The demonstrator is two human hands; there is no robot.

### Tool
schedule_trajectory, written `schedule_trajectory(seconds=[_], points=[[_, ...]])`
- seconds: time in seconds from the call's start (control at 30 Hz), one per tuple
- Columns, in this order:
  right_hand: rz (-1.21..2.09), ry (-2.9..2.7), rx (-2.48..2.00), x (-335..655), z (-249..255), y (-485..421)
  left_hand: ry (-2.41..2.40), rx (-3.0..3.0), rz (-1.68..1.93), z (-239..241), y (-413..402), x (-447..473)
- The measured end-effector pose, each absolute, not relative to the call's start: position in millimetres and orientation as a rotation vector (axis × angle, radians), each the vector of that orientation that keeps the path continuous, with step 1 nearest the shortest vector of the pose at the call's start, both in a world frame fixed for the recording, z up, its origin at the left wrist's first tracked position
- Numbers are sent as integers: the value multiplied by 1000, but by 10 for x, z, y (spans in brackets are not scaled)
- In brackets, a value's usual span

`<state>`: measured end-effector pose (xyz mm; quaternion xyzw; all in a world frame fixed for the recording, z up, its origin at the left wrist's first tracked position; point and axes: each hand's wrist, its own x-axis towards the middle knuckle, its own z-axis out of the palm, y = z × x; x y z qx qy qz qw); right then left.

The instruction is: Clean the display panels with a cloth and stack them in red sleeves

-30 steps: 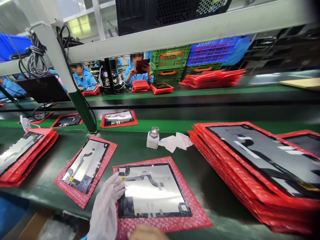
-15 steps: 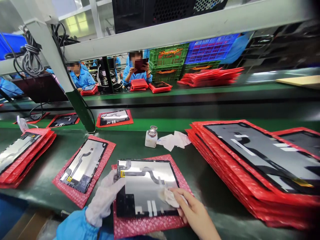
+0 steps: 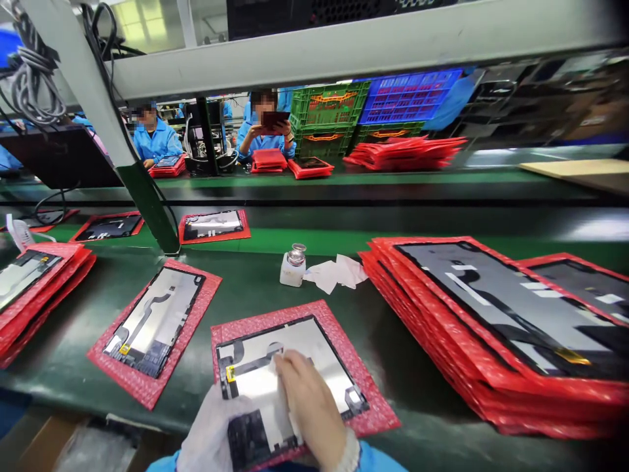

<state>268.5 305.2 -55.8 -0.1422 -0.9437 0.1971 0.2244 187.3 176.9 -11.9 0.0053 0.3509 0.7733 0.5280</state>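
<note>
- While the left hand (image 3: 211, 434), in a white glove, is closed on the near left edge of the panel (image 3: 324, 357), the bare right hand (image 3: 308, 403) lies on top of it.
- Its fingers are close together and bent over a white cloth (image 3: 279, 410), pressing it against the shiny face of the panel.
- That panel lies on a red padded sheet (image 3: 275, 316) at the near edge of the green bench (image 3: 255, 285), straight in front of the person. Whether its near end is lifted off the sheet cannot be told.
- Just to the left, a second panel (image 3: 152, 321) lies flat on its own red sheet, apart from the first.
- Further left sits a low pile of red sheets (image 3: 54, 275) with a panel on top.
- To the right, a tall stack of red sheets (image 3: 442, 341) carries a large dark panel on top.
- Behind the held panel stands a small white bottle (image 3: 292, 269) with a metal top, and crumpled white wipes (image 3: 337, 272) lie just beside it.
- On the belt beyond lie two more panels on red sheets, near a slanted post (image 3: 132, 177).
- Across the line, two people in blue coats (image 3: 157, 141) sit at a far bench; one holds up a dark panel.
- Green crates (image 3: 329, 111) and blue crates (image 3: 407, 98) are stacked to their right.
</note>
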Motion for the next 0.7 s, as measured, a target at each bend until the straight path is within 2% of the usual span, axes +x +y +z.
schedule_trajectory(seconds=[0.13, 0.3, 0.47, 0.7], points=[[506, -2701, -186, 3023, -657, 3021, 859, -10, 1863, -38, 1794, 1892], [532, -2721, -463, 3263, -639, 3258, 771, -74, 1859, -86, 1800, 1894], [833, -2619, -292, 2699, -361, 3143, 795, 47, 1887, -259, 1725, 1853], [685, -2678, -219, 2121, -271, 3284, 1052, -114, 1861, -211, 1705, 1852]])
